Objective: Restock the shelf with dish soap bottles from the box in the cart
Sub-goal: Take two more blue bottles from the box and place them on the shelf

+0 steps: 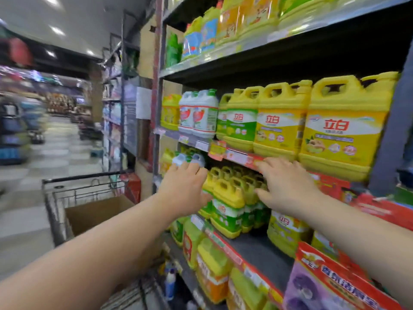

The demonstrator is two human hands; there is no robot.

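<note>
The dark metal shelf [257, 249] faces you, the wire cart [85, 176] with its brown cardboard box [98, 213] leftward. Yellow plastic, green-labelled dish soap jugs [228, 191] stand shelved between your 2 spread, empty hands, left hand [185, 189] and right hand [288, 186] (likely heavy, slick): take the moulded handles.

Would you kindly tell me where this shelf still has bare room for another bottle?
One bare patch: the dark shelf board between the green-label bottles and the yellow-label bottles, behind the red price strip. The upper shelf's large jugs stand packed side by side.
</note>
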